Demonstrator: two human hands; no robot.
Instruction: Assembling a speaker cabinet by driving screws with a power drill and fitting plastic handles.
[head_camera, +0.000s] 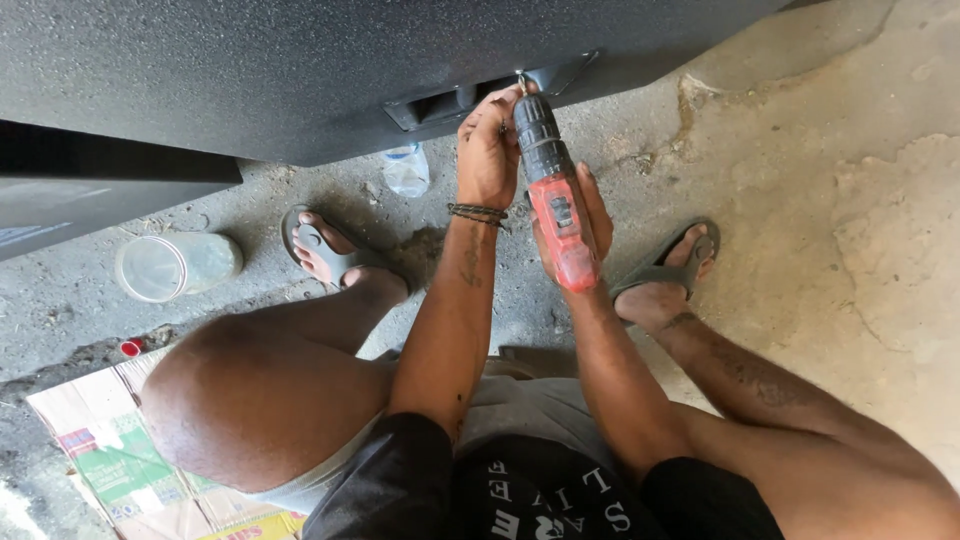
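The drill (555, 195) points up at the panel (300, 70), held between both hands: left hand (487, 150) near the chuck, right hand (590, 225) below. A jar (175, 265) lies far left on the floor (850, 200), cardboard (120, 460) nearer.

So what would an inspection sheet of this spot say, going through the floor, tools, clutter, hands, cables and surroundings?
Surface: cracked, stained concrete floor.
Job's things: red and black cordless drill, tip at a recessed handle plate on a dark textured panel.
Clutter: clear plastic jar on its side, crumpled plastic bottle, small red cap, flattened cardboard.
Grips: right hand wrapped around the drill body; left hand at the chuck, steadying the tip.
Cables: nothing seen.
Surroundings: person squatting in flip-flops; nobody else visible.
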